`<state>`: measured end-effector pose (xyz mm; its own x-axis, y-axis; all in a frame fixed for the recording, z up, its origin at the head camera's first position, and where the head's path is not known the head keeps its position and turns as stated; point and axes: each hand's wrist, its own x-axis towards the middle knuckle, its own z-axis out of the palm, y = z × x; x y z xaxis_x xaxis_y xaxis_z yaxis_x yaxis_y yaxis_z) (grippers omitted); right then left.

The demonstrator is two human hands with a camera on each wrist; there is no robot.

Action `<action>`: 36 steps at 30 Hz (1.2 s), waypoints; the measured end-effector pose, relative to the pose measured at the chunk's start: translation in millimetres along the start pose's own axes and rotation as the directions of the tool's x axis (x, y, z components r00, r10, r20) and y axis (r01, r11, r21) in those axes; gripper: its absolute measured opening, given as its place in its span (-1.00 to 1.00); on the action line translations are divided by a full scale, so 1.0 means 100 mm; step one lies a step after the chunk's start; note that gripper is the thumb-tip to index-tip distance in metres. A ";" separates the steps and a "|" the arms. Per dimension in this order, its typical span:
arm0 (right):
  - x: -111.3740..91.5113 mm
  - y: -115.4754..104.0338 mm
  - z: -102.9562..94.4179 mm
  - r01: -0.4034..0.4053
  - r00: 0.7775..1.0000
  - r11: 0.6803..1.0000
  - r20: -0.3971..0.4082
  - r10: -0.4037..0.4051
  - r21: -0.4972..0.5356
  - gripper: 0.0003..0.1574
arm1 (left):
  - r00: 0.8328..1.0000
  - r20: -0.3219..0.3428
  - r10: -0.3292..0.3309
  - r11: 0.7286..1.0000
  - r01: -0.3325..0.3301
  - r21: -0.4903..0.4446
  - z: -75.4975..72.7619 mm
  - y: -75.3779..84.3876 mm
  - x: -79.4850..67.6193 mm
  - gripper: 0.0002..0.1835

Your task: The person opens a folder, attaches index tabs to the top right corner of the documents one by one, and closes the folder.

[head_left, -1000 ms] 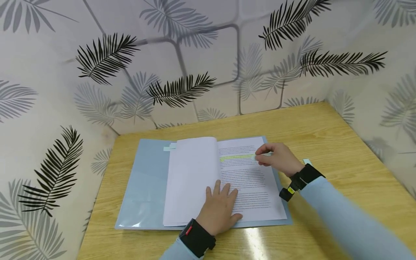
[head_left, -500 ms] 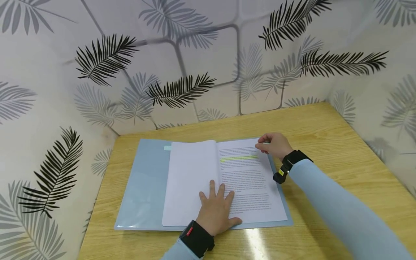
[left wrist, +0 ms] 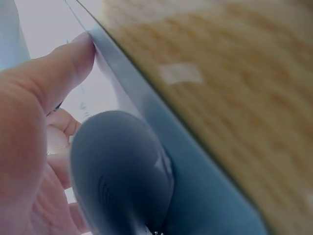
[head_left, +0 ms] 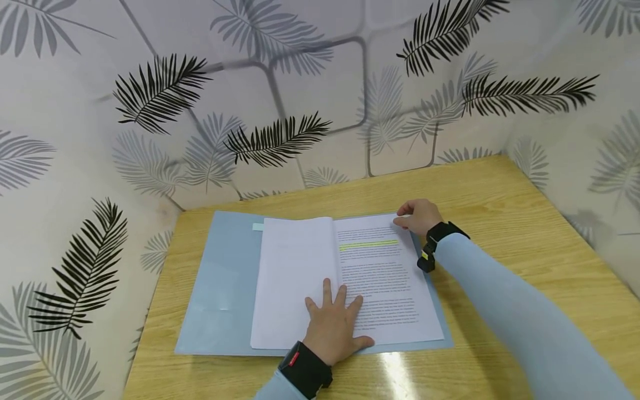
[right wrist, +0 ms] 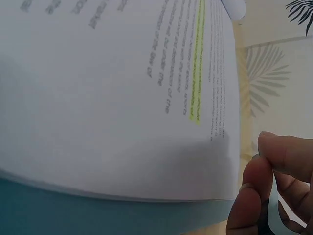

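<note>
A document lies open in a pale blue folder [head_left: 220, 283]; its right page [head_left: 385, 278] carries printed text with a yellow highlighted line [head_left: 369, 244]. My left hand [head_left: 332, 328] rests with spread fingers low on the pages, over the fold. In the left wrist view its thumb [left wrist: 73, 56] touches down near the folder's lower edge. My right hand [head_left: 420, 216] is at the right page's top outer corner. Between its thumb and fingers it pinches a thin pale strip, like a sticky tab [right wrist: 276, 213], which curls down into the palm.
Another pale tab [head_left: 257, 226] sticks out from the left page's [head_left: 295, 278] upper edge. The folder lies on a wooden table [head_left: 500, 211], with leaf-patterned walls [head_left: 340, 83] behind and beside it. A dark rounded piece [left wrist: 122, 166] blocks part of the left wrist view.
My right hand has moved from the highlighted line's end up to the page's top corner. The left page has settled, hiding one tab. My left hand has shifted slightly left, its fingers spread wider.
</note>
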<state>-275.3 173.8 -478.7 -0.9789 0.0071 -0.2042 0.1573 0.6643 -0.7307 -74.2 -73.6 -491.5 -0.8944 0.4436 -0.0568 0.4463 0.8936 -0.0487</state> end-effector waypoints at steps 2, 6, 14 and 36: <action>0.03 0.01 0.03 0.007 1.000 1.000 -0.002 -0.007 -0.010 -0.71 | 1.000 0.006 -0.004 1.000 0.004 0.006 0.00 -0.01 0.00 -0.03; 0.10 0.03 0.10 0.012 1.000 0.999 -0.007 -0.012 -0.031 -0.74 | 1.000 0.014 -0.004 1.000 0.004 -0.006 -0.02 -0.01 -0.01 -0.03; 0.15 0.04 0.15 0.002 1.000 0.998 0.017 -0.001 -0.065 -0.76 | 1.000 0.017 0.004 1.000 -0.003 -0.022 -0.04 -0.01 -0.01 -0.03; 0.17 0.04 0.24 0.023 0.999 0.991 -0.028 -0.027 -0.130 -0.77 | 1.000 0.008 0.006 0.999 -0.006 -0.038 0.00 0.00 0.01 -0.03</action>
<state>-287.8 158.6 -501.2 -0.9861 0.0101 -0.1656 0.1159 0.7560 -0.6442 -74.9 -73.7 -491.6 -0.8915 0.4484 -0.0650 0.4499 0.8930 -0.0105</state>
